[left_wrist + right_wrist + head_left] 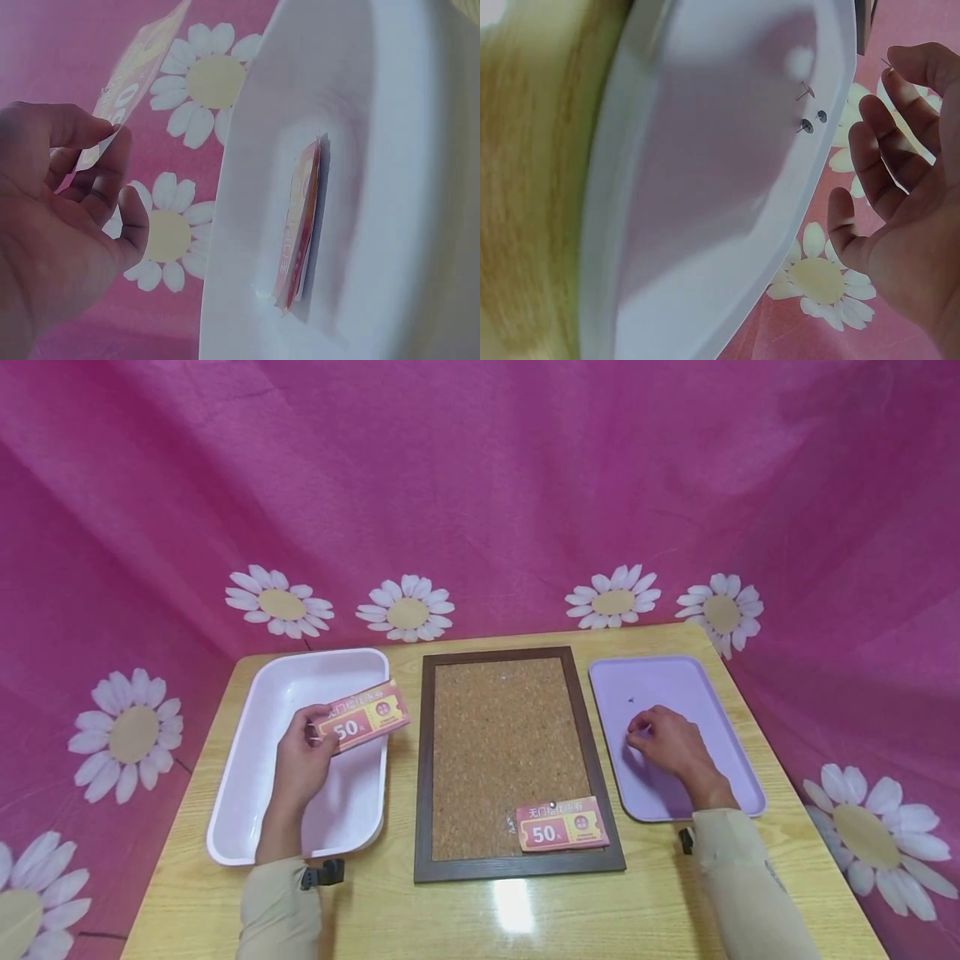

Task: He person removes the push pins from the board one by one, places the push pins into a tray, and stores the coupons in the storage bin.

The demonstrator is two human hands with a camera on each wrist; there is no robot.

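My left hand (pixel 300 772) pinches a pink-and-yellow paper coupon (pixel 375 717) printed with "50", above the white tub (pixel 242 768). In the left wrist view, more coupons (pixel 298 221) lie in that tub. Over the purple tray (pixel 660 675), my right hand (pixel 670 747) pinches a thumbtack between thumb and index finger; only its thin pin (pixel 885 61) shows. Three thumbtacks (pixel 806 126) lie in the tray in the right wrist view. Between the hands lies a brown-framed cork board (pixel 506 735), with another coupon (pixel 546 833) under a thumbtack (pixel 553 805) at its lower right corner.
The wooden table (pixel 397 910) carries the tub on the left, the board in the middle and the tray on the right. A pink curtain (pixel 480 502) with white daisies hangs behind and at both sides.
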